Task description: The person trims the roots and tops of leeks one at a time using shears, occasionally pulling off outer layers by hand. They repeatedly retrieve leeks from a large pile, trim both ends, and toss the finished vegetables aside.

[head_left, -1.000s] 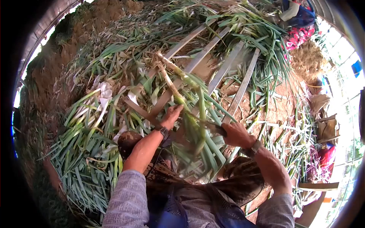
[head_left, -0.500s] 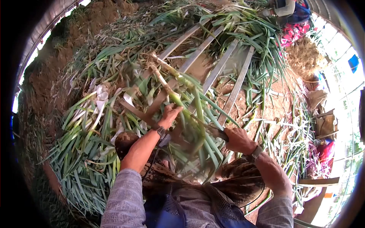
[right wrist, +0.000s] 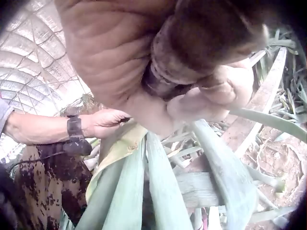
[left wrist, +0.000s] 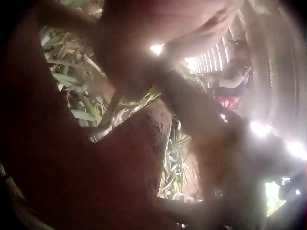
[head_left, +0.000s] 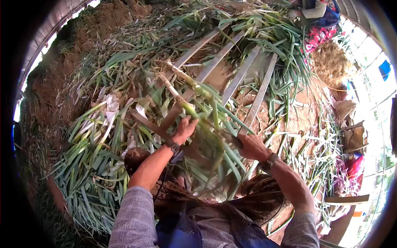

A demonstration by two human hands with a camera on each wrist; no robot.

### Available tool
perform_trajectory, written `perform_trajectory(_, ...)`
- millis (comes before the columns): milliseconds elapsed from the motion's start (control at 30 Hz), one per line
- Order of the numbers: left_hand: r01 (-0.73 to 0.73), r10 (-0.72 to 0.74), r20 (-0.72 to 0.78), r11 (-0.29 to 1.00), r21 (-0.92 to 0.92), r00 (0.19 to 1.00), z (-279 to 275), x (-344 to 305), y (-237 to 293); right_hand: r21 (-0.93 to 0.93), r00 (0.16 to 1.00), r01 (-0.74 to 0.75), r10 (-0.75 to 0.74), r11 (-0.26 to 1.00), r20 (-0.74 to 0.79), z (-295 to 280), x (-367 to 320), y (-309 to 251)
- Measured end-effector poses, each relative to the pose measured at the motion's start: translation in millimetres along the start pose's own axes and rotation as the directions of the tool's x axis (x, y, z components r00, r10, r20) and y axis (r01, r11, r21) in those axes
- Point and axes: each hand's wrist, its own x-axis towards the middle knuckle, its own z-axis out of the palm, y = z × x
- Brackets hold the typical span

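In the head view, my left hand (head_left: 185,129) grips the green stems of some leeks (head_left: 182,101), whose white, rooted ends point up and away. My right hand (head_left: 253,146), just to the right, has its fingers curled round a dark, thick-handled tool (head_left: 230,139) lying across the leaves. The tool's far end is blurred among them. Close up in the right wrist view, the handle (right wrist: 168,67) is round, and broad leek leaves (right wrist: 163,182) hang below my fist. The left wrist view is dim, with a blurred part of my left hand (left wrist: 168,24) at the top.
Pale wooden slats (head_left: 217,60) run away from me beneath the leeks. A heap of leeks (head_left: 93,165) lies at my left, and another pile (head_left: 277,29) covers the slats' far end. Loose leaves litter the bare soil (head_left: 304,107) at right. Another person (head_left: 318,20) is at the far right.
My right hand with the tool has shifted a little left, toward the leeks. The left hand keeps its hold on the stems. The view has shifted slightly.
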Motion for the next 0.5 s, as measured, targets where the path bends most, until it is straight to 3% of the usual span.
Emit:
perform_trajectory(33, -0.002, 0.002, 0.000, 1.000, 0.000, 1.000, 6.6, -2.1, 0.0, 0.102, 0.999, -0.006, 0.010, 0.995, -0.044, -2.5, 4.2, -4.8)
perform_trajectory(67, -0.063, 0.057, 0.143, 0.997, 0.038, 0.988, 19.1, -6.7, 3.3, 0.204, 0.996, -0.008, 0.026, 0.979, -0.087, -7.4, 8.1, -10.8)
perform_trajectory(100, -0.127, 0.103, 0.286, 0.990, 0.068, 0.953, 29.2, -11.7, 9.2, 0.206, 0.996, -0.009, 0.028, 0.979, -0.089, -11.2, 12.0, -13.4)
perform_trajectory(133, -0.128, 0.103, 0.289, 0.989, 0.070, 0.952, 35.2, -17.6, 13.9, 0.203, 0.992, 0.032, -0.007, 0.979, -0.123, -14.3, 16.0, -15.7)
perform_trajectory(200, 0.036, 0.009, 0.347, 0.992, -0.123, 0.938, 41.4, -30.6, 31.8, 0.186, 0.993, 0.042, -0.021, 0.982, -0.117, -31.1, 15.9, -23.4)
perform_trajectory(233, 0.041, 0.008, 0.349, 0.991, -0.130, 0.937, 39.1, -27.7, 30.3, 0.182, 0.994, 0.037, -0.016, 0.983, -0.111, -35.8, 9.0, -24.1)
perform_trajectory(300, 0.310, -0.192, 0.489, 0.935, -0.171, 0.851, 26.7, -11.6, 22.0, 0.175, 0.995, 0.023, -0.005, 0.984, -0.098, -43.4, -1.2, -19.7)
perform_trajectory(333, 0.288, -0.206, 0.402, 0.945, -0.154, 0.892, 25.7, -10.7, 18.9, 0.170, 0.989, 0.068, -0.043, 0.983, -0.145, -32.9, -7.2, -7.9)
perform_trajectory(367, 0.288, -0.209, 0.392, 0.945, -0.153, 0.896, 22.9, -8.3, 17.0, 0.100, 0.994, 0.009, 0.002, 0.995, -0.105, -28.9, -13.3, -5.7)
perform_trajectory(433, 0.304, -0.242, 0.248, 0.919, -0.250, 0.938, 20.8, -7.3, 9.3, -0.068, 0.994, 0.101, -0.103, 0.993, -0.030, -10.6, -25.1, 13.2)
perform_trajectory(500, 0.281, -0.232, 0.203, 0.925, -0.257, 0.951, 23.7, -4.7, 6.2, -0.096, 0.995, 0.100, -0.099, 0.990, 0.010, -3.0, -39.7, 16.8)
